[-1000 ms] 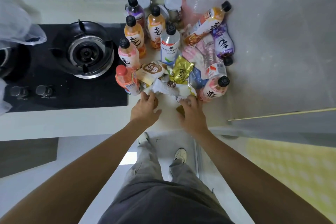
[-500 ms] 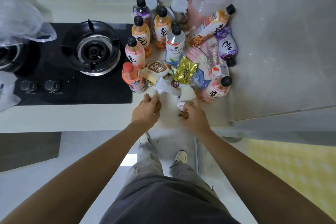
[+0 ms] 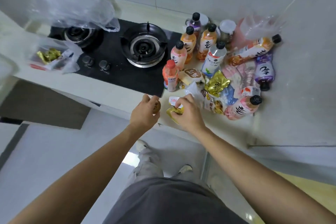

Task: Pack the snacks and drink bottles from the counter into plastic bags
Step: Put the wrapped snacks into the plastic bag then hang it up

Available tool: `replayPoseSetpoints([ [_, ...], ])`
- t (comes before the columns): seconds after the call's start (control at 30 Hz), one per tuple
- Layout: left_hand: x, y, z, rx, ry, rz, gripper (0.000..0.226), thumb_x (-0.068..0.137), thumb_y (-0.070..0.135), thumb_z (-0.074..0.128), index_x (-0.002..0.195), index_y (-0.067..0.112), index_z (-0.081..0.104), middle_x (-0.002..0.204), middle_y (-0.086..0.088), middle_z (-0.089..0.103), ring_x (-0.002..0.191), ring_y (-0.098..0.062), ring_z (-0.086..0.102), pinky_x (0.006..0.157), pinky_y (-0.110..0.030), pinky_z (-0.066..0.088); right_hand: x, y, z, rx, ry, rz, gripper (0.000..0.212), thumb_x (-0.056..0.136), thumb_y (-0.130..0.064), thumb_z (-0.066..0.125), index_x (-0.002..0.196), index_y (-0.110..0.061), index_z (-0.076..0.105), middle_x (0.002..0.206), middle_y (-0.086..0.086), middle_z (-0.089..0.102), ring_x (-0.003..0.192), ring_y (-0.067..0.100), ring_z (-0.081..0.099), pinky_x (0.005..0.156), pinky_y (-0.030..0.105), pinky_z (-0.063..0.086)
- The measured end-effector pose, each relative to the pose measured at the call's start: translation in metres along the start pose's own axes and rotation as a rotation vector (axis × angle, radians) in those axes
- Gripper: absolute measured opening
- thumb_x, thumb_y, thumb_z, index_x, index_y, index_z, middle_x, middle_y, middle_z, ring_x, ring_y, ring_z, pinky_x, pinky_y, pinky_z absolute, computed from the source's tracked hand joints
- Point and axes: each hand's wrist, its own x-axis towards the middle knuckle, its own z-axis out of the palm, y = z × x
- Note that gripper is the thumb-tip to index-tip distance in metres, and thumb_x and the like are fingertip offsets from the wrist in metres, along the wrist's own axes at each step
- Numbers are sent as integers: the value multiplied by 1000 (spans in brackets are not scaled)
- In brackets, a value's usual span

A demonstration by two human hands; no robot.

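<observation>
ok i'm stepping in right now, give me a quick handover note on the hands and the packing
Left hand holds a small round brown snack above the counter edge.
Right hand grips a few small snack packets, yellow and white.
Done: an open plastic bag left of the stove already holds some gold-wrapped snacks.
Left: the drink bottles, some standing and some lying, and the snack pile in the right corner of the counter. Another clear bag lies behind the stove.

The drink bottles and snack packets carry printed characters, too blurred to read.
</observation>
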Motion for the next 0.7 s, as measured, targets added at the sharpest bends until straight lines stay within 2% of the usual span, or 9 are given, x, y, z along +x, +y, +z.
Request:
replayPoseSetpoints([
  [0.07, -11, -19, -15, -14, 53, -55, 46, 93, 31, 68, 134, 27, 46, 120, -3, 46, 86, -21, 54, 64, -31, 46, 8, -26, 10, 20, -60, -48, 28, 77, -25, 87, 90, -22, 63, 110, -6, 47, 87, 16, 61, 76, 27, 51],
  [0.13, -20, -39, -29, -30, 97, -88, 44, 93, 31, 68, 131, 28, 46, 118, -2, 46, 87, -23, 58, 65, -33, 52, 17, -54, 23, 32, -97, -95, 28, 78, -25, 86, 92, -25, 62, 112, -8, 47, 92, 15, 60, 79, 30, 53],
  [0.27, -37, -90, -55, -96, 170, -188, 41, 93, 31, 65, 129, 28, 47, 114, -1, 46, 87, -26, 60, 61, -31, 46, 40, -116, 53, 61, -167, -167, 34, 80, -29, 85, 103, -31, 60, 111, -9, 46, 89, 11, 60, 74, 24, 47],
  [0.37, -50, -137, -73, -142, 209, -247, 39, 93, 31, 63, 128, 27, 47, 112, 0, 48, 82, -24, 57, 60, -29, 41, 57, -164, 82, 74, -227, -199, 38, 80, -33, 84, 106, -38, 58, 109, -13, 45, 85, 1, 58, 72, 14, 44],
  [0.47, -58, -197, -91, -200, 229, -287, 40, 91, 32, 64, 126, 28, 45, 113, 2, 49, 82, -22, 55, 62, -31, 46, 73, -213, 123, 73, -263, -205, 36, 80, -32, 85, 108, -35, 62, 112, -12, 45, 86, -3, 57, 76, 18, 48],
  [0.6, -64, -279, -129, -207, 290, -338, 29, 89, 34, 63, 112, 29, 45, 103, 5, 48, 78, -22, 58, 58, -34, 50, 89, -278, 182, 96, -292, -216, 37, 81, -23, 86, 112, -26, 67, 118, -8, 45, 92, -18, 53, 73, 1, 39],
  [0.7, -65, -335, -162, -183, 340, -340, 24, 89, 33, 62, 105, 28, 45, 97, 6, 47, 76, -19, 56, 60, -38, 54, 104, -321, 226, 101, -299, -249, 36, 80, -21, 86, 111, -24, 68, 119, -7, 45, 97, -19, 53, 77, 0, 40],
])
